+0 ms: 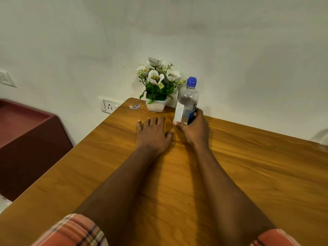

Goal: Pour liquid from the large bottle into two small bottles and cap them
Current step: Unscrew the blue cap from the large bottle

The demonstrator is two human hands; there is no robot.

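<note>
While the table [248, 174] is bare in front, bottle [186, 102] is gripped upright at far edge.
Right hand [195, 128] is wrapped around bottle base beside flower pot [155, 103]; left hand [152, 134] is laid flat, released; blue cap [191, 81] is on.

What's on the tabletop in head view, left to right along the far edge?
Small sticker → white flower pot → large bottle with blue cap, gripped by the right hand. Left hand rests flat nearer the camera, below the pot.

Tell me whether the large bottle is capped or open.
Capped: the blue screw cap sits on the neck of the upright clear plastic bottle, which the right hand grips.
</note>
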